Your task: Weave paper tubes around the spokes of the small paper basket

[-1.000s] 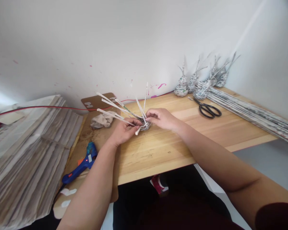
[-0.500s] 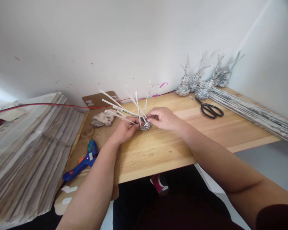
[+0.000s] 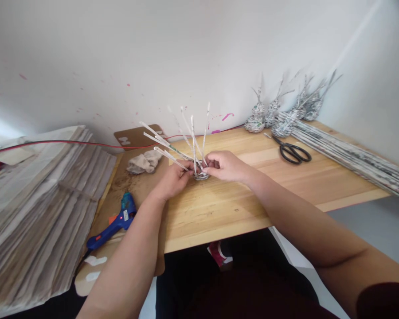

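A small round base woven from rolled newspaper [image 3: 201, 176] rests on the wooden table between my hands. Several thin paper sticks [image 3: 193, 137] rise from it, some upright and others slanting to the left. My left hand [image 3: 177, 178] is closed on the left side of the weave, fingers partly behind the sticks. On the right side, my right hand [image 3: 223, 166] pinches at the rim, thumb and fingertips close together near a paper strip. Exactly what lies between the right fingertips is too small to make out fully.
A blue glue gun [image 3: 115, 223] lies on a brown board at left, near a crumpled cloth [image 3: 145, 162]. A tall newspaper stack [image 3: 46, 212] fills the far left. Black scissors [image 3: 294, 153], several woven paper gourd shapes [image 3: 255, 118] and long paper rolls [image 3: 349, 155] are at right.
The paper sticks have shifted, with one more now standing up at the back and fewer slanting left. Both hands remain at the woven base with small finger movements.
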`<state>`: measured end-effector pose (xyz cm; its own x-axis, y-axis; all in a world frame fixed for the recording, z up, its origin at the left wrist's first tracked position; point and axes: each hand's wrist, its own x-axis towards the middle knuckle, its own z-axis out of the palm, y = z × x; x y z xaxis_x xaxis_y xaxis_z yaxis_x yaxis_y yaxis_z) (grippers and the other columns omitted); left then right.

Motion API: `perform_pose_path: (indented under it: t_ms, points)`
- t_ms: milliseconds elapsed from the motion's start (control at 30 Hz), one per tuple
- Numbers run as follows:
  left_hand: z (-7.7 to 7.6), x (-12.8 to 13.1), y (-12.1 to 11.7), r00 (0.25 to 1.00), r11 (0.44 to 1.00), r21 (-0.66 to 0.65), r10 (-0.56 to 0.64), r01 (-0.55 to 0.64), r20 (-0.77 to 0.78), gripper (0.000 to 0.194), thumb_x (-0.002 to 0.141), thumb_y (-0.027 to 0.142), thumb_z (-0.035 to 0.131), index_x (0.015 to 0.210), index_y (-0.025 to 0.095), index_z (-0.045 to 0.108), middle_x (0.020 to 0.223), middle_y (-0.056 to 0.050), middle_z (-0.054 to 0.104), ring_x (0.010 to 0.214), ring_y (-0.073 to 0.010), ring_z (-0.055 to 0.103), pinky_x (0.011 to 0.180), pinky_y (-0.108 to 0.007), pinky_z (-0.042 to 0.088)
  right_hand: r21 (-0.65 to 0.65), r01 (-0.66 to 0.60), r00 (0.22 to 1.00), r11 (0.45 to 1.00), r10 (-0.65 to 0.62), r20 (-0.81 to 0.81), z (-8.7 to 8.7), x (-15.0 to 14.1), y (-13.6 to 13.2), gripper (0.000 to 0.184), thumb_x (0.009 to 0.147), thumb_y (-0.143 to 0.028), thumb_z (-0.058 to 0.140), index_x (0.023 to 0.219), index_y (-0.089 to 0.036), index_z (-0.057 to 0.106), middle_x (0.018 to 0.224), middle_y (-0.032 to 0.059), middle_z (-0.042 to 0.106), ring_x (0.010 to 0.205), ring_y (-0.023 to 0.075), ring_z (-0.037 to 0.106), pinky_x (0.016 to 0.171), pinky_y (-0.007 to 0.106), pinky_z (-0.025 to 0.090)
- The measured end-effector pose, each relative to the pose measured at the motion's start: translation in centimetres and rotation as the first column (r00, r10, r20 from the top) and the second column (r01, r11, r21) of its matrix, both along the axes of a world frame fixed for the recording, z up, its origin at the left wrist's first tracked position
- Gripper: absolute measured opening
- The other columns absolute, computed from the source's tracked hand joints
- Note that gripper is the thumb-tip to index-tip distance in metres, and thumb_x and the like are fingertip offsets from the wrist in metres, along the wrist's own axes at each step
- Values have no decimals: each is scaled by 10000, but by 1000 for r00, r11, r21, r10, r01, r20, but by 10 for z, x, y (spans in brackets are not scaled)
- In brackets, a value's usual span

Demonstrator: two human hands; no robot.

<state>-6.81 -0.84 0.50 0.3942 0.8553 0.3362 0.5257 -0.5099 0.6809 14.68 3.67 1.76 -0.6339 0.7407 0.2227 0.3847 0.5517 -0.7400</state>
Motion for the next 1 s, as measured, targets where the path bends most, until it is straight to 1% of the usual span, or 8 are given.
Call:
perform_pose_path:
  t_ms: [100,267,367,500,567,667,800,1000]
  points:
    - [1,0,0,1000,1000,-11,1,-1,10,186,871,207,525,890,170,706,899,-67,716,882,-216,638,875,-361,477,-1,-13,999,1000,13,52,2,2,2,140,813,-261,683,737,-156,632,627,-29,562,576,96,470,587,240,310]
    - [4,-2,-4,999,999,-29,22,-23,-24,169,828,206,556,884,167,711,906,-62,718,881,-215,640,858,-350,487,-2,17,996,1000,-16,88,3,1,1,120,797,-244,713,749,-155,648,634,-27,570,578,99,479,590,240,313]
    - [7,-2,-7,999,998,-53,24,-26,-40,154,779,201,626,897,177,721,938,-59,737,913,-226,655,887,-361,496,4,21,996,1000,-21,84,3,0,-1,87,798,-225,707,769,-162,655,630,-30,559,571,98,469,585,238,307]
    - [8,2,-7,1000,998,-64,-1,2,24,146,775,296,722,854,173,726,927,-62,756,907,-224,677,895,-356,502,59,-1,998,998,-3,64,1,-1,-2,62,777,-183,711,759,-165,654,641,-32,549,593,97,467,607,239,312]
    - [6,4,-5,999,997,-79,8,-4,53,179,803,341,716,806,162,721,862,-64,754,837,-208,676,822,-333,507,93,-12,998,996,5,66,0,-1,-1,57,764,-174,721,757,-161,666,664,-26,557,615,100,476,620,240,318]
    - [2,4,-1,998,997,-53,52,-50,22,211,818,358,703,766,154,711,798,-62,731,758,-193,643,737,-314,481,102,-8,998,995,2,66,0,0,1,90,801,-229,707,766,-151,681,700,-9,578,629,105,488,619,244,319]
    - [-1,2,1,991,992,7,128,-128,-39,199,833,355,674,784,164,703,806,-52,705,792,-194,612,761,-317,448,79,-20,995,997,12,102,2,2,4,156,852,-286,665,783,-149,691,716,2,588,631,110,485,606,250,303]
    - [-2,2,-1,991,991,6,136,-136,-18,206,859,357,630,776,169,645,780,-30,655,782,-180,585,744,-298,433,65,18,996,998,-24,83,0,-1,3,99,841,-232,675,782,-154,659,695,-6,583,640,116,479,616,246,296]
